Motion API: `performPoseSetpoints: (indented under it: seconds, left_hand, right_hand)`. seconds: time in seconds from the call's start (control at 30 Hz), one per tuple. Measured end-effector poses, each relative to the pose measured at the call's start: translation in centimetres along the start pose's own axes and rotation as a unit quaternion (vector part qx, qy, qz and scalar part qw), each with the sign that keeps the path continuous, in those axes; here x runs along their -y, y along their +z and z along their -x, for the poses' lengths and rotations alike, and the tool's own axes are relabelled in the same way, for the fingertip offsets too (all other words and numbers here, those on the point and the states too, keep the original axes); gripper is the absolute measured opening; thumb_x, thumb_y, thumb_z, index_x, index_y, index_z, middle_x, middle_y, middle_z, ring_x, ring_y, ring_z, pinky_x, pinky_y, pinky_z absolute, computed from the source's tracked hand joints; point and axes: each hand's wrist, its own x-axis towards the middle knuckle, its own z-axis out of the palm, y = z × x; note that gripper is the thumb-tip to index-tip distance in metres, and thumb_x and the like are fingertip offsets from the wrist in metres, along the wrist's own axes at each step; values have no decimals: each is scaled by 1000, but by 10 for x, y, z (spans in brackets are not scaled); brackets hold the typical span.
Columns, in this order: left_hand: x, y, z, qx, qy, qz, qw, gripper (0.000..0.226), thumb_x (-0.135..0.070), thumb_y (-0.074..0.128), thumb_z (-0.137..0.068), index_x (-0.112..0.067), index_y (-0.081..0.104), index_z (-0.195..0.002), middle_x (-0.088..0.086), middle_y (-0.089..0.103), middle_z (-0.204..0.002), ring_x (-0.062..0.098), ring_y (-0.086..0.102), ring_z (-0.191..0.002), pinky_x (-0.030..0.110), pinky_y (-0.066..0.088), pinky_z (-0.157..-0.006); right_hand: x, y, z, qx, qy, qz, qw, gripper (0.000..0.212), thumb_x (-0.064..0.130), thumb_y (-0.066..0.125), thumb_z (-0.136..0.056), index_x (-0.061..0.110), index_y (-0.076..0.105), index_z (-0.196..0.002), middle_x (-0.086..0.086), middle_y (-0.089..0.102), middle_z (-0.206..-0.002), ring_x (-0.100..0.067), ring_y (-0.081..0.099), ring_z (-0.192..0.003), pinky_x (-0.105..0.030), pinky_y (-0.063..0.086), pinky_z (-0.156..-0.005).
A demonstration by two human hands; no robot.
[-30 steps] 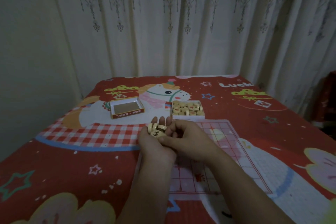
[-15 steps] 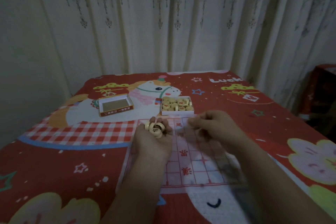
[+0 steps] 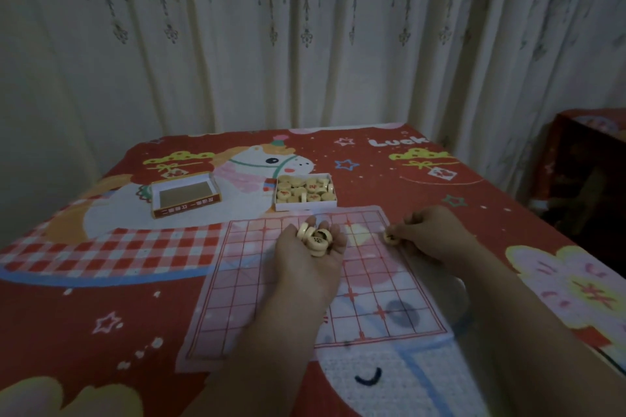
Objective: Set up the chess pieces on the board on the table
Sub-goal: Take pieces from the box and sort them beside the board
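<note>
Left hand palm up over the board, fingers cupped round a small heap of pieces. Right hand pinches one disc at the board's far right edge. More discs sit in the open box just beyond the board. Discs look small, light, hard and smooth; best pinched by the rim, likely to slide off the heap. Board is a thin, limp sheet. Box lid far left. Red cartoon tablecloth, pale curtain behind, dim light.

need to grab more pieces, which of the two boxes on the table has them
The white box on the right, just beyond the board, is full of round pieces. The orange-edged box to its left holds none.
</note>
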Motion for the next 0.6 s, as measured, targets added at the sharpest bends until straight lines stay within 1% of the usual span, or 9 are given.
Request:
performPoseSetpoints:
  seconds: [0.03, 0.1, 0.2, 0.33, 0.4, 0.43, 0.47, 0.53, 0.6]
  left_hand:
    - [-1, 0, 1, 3, 2, 5, 1000, 39, -35, 34, -106, -4, 56, -99, 16, 55, -88, 24, 52, -70, 35, 53, -62]
    - [-2, 0, 2, 10, 6, 17, 1000, 41, -34, 34, -106, -2, 56, -95, 17, 55, -86, 26, 52, -71, 41, 54, -73]
    - [-3, 1, 6, 23, 11, 25, 999, 41, -32, 36, -106, -1, 58, -93, 16, 57, -83, 27, 55, -73, 47, 52, -87]
    - [-5, 1, 7, 40, 11, 37, 998, 39, -31, 36, -106, 0, 58, -101, 18, 58, -88, 29, 55, -86, 51, 49, -96]
    - [-6, 1, 7, 45, 9, 42, 998, 39, -31, 36, -106, 1, 58, -102, 19, 58, -91, 31, 54, -92, 51, 47, -100]
    - [-6, 1, 7, 45, 11, 40, 998, 39, -31, 36, -106, 2, 58, -104, 20, 59, -92, 31, 56, -93, 51, 47, -100]
    - [-6, 2, 7, 43, 13, 36, 998, 40, -30, 36, -106, 3, 59, -106, 20, 60, -92, 31, 58, -91, 51, 47, -100]
    - [-5, 3, 7, 36, 20, 29, 999, 39, -29, 37, -106, 2, 60, -108, 21, 63, -96, 30, 62, -90, 50, 49, -98]
    - [-4, 2, 5, 38, 18, 24, 999, 39, -31, 36, -106, 0, 61, -108, 21, 63, -105, 32, 63, -98, 49, 50, -97]
  right_hand:
    - [0, 0, 0, -1, 0, 10, 1000, 27, 22, 78, -84, 4, 61, -72, -6, 49, -54, -11, 39, -40, -20, 32, -39]
    - [-1, 1, -1, -4, -1, 21, 1000, 29, 21, 77, -84, 4, 60, -68, -6, 49, -55, -13, 40, -44, -23, 32, -42]
    - [-3, 3, -1, -8, -9, 41, 999, 29, 20, 76, -85, 8, 61, -63, -3, 54, -55, -12, 44, -47, -22, 34, -45]
    - [-5, 7, -2, -48, -56, 69, 995, 24, 21, 72, -89, 3, 66, -74, -3, 59, -62, -13, 52, -56, -26, 40, -52]
    - [-1, 12, 3, -71, -109, 24, 991, 22, 23, 68, -92, 8, 65, -76, -3, 63, -66, -16, 57, -61, -32, 50, -59]
    - [3, 15, 8, -73, -137, -18, 988, 22, 25, 67, -92, 11, 65, -75, -1, 62, -66, -15, 58, -61, -35, 52, -60]
    - [8, 20, 14, -67, -165, -57, 982, 21, 26, 68, -91, 16, 65, -74, 3, 60, -63, -12, 57, -58, -35, 53, -59]
    - [19, 33, 25, -38, -221, -84, 971, 15, 28, 70, -89, 24, 67, -75, 9, 57, -60, -6, 50, -54, -26, 47, -53]
    - [26, 48, 32, -12, -259, -73, 963, 6, 30, 71, -88, 25, 71, -84, 8, 60, -63, -5, 49, -54, -24, 44, -52]
